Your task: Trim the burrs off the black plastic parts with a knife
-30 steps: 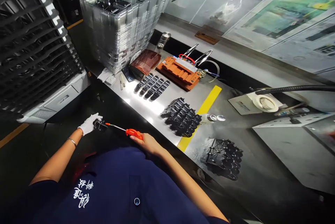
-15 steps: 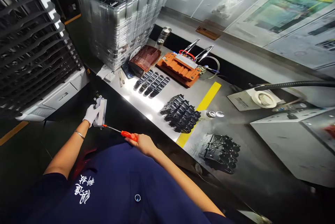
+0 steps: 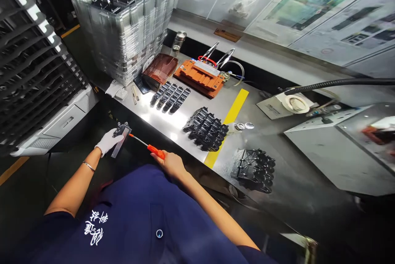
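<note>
Pale-faced part (image 3: 121,142) gripped in gloved left hand (image 3: 108,140), turned since last frame: face narrower, dark end showing. Glove covers some. Right hand (image 3: 173,165) grasps orange-handled blower (image 3: 156,151), 3 o'clock, tip near part. Clear plastic trays (image 3: 123,41), 12; ribbed black pieces (image 3: 171,98), orange slotted fixture (image 3: 199,78), 2.

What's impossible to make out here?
- Head view: gripped side of the small grey and black part, hidden by the white-gloved left hand.
- Head view: details of the green rectangular wall poster, blurred.
- Head view: where the black ribbed hose leads, cut off by right edge.
</note>
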Available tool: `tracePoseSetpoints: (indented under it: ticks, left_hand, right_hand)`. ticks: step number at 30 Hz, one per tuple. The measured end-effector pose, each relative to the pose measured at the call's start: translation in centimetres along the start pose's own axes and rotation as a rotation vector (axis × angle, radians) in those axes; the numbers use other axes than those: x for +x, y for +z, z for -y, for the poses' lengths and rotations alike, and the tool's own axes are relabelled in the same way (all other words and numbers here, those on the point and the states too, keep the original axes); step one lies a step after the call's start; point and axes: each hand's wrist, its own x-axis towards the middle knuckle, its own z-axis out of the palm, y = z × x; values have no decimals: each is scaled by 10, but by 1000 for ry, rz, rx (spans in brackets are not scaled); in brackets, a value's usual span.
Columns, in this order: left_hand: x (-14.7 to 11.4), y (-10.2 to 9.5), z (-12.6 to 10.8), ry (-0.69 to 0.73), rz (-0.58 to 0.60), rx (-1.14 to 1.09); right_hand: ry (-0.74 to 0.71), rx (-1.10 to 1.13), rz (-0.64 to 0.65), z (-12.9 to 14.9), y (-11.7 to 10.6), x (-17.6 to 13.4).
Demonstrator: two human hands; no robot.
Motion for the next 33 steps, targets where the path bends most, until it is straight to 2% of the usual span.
tracePoseSetpoints:
  ticks: [8,13,17,22,25,27,30,33]
  left_hand:
    - [-3,4,-3,-79,224,-123]
    - [0,14,-7,-197,380,-207]
    - [13,38,-17,-202,456,-98]
    - [43,77,-55,-101,543,221]
    - [68,111,-97,-13,564,439]
    - [84,145,-129,67,532,546]
    - [107,218,-173,172,402,679]
    - [122,295,-202,191,257,821]
  right_hand:
    - [17,80,20,-21,-2,-3]
    - [-66,173,81,-50,-15,-17]
    - [-108,256,141,-85,-23,-28]
    - [57,334,23,-141,-22,-41]
    - [167,382,-58,-174,-17,-49]
    - [233,410,-100,-191,-13,-53]
    - [312,443,-135,-206,-9,-54]
    - [377,461,-164,-216,-13,-55]
